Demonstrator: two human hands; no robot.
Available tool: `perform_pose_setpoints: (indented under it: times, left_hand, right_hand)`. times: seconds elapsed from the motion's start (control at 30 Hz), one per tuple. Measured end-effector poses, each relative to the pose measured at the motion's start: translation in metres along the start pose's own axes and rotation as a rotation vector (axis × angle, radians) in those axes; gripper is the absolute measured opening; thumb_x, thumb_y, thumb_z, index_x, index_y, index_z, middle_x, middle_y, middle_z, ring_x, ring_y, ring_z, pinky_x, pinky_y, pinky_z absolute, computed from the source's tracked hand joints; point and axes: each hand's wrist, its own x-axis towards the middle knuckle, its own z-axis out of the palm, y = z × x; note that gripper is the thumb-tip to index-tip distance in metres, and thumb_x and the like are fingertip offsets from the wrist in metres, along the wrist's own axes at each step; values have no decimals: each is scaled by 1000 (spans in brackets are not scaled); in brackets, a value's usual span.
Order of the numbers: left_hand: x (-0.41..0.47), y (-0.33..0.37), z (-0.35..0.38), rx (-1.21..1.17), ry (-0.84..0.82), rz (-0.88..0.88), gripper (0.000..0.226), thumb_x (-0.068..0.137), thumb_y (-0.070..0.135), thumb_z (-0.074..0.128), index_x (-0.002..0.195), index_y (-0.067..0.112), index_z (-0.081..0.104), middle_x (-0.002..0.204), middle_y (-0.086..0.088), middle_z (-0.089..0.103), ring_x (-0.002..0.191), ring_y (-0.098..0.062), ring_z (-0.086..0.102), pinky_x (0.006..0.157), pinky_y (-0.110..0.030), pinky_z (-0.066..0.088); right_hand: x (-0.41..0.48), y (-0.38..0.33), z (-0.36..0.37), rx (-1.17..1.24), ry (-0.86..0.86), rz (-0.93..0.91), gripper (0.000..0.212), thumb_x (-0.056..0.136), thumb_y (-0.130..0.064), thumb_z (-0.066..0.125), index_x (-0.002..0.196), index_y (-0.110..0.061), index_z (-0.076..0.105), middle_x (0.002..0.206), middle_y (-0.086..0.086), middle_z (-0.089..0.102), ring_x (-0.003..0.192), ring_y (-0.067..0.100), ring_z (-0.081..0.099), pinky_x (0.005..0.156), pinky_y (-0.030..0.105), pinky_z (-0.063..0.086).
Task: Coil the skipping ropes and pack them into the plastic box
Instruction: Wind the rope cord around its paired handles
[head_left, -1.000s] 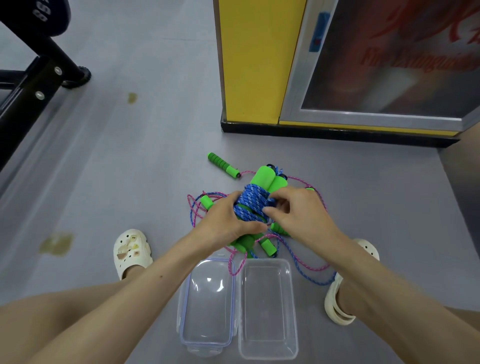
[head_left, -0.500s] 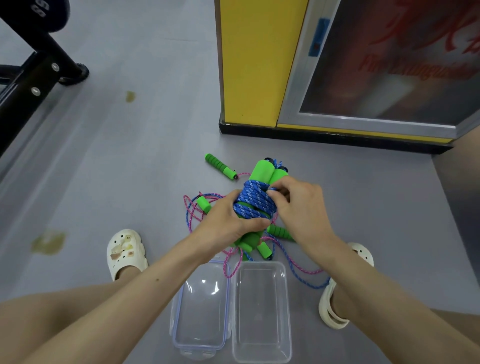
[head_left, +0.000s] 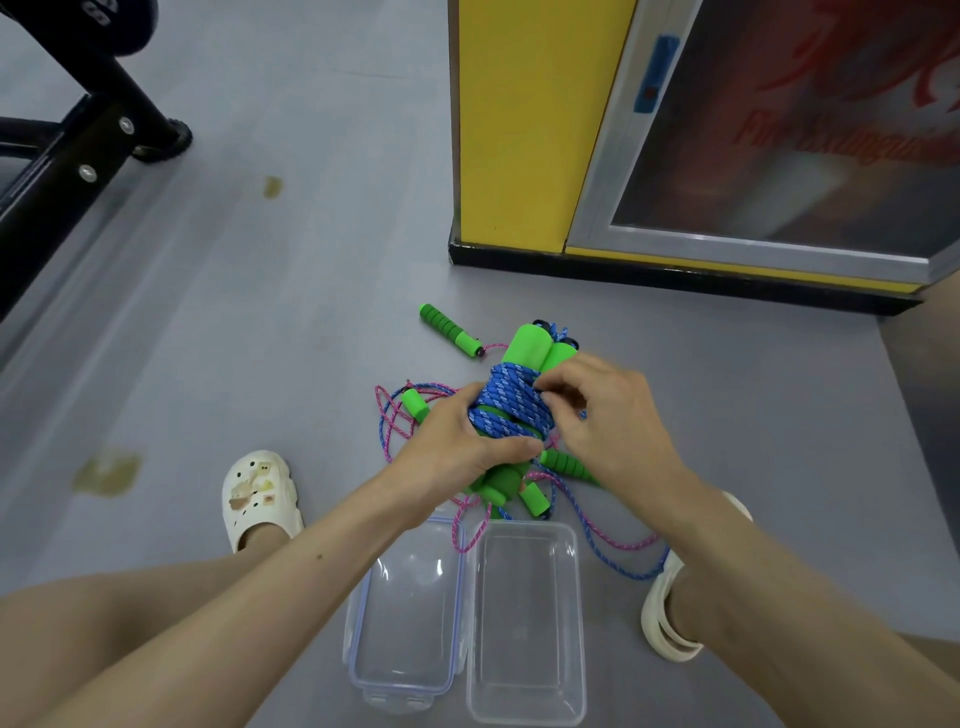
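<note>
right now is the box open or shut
Open. The box has no lid on it; the lid lies flat beside it, on its left. Nothing is inside.

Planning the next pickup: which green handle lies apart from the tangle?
The ribbed handle nearest the yellow cabinet; the rest are bundled or lie among the loose ropes.

Plastic box open-topped; pink rope overhangs lid.

Smooth grey floor with a yellowish stain; black metal rack frame far left; yellow pillar adjoining grey-framed glass panel behind
</note>
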Motion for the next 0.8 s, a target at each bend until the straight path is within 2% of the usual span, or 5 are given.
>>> perform_pose_setpoints:
  times: [0.17,0.33,0.53,0.73,0.8]
  left_hand:
    - [3,-7,1,103,39,10,48,68,13,84,110,19,63,96,-1,73,90,-20,70,85,-39,57]
    - [4,-12,5,157,42,12,49,67,16,85,111,20,63,94,3,73,87,-15,70,84,-36,57]
    - [5,-9,7,173,49,24,44,68,14,84,106,20,64,91,2,73,85,-16,70,80,-32,58]
    - [4,-20,10,223,34,-21,41,66,19,85,100,25,64,86,3,73,81,-17,70,79,-39,58]
    - [2,-21,10,225,17,-46,39,67,18,85,100,24,64,84,2,73,77,-17,70,78,-40,58]
  right_hand:
    - [0,-1,1,-71,-114,46,13,79,-6,66,92,-4,71,85,6,63,72,11,49,70,29,47]
    - [-2,-3,4,-139,-213,111,24,85,-10,56,106,-5,67,99,6,61,85,15,51,80,32,46]
    - [-2,0,5,-154,-252,83,16,88,-8,54,94,-3,67,90,4,51,77,18,48,72,37,45]
    - [-4,3,9,-258,-390,115,16,88,-15,53,85,-3,63,88,1,44,85,28,54,76,41,45]
    - [-5,3,10,-283,-428,127,18,90,-17,53,88,-3,64,92,5,48,87,29,55,77,41,45]
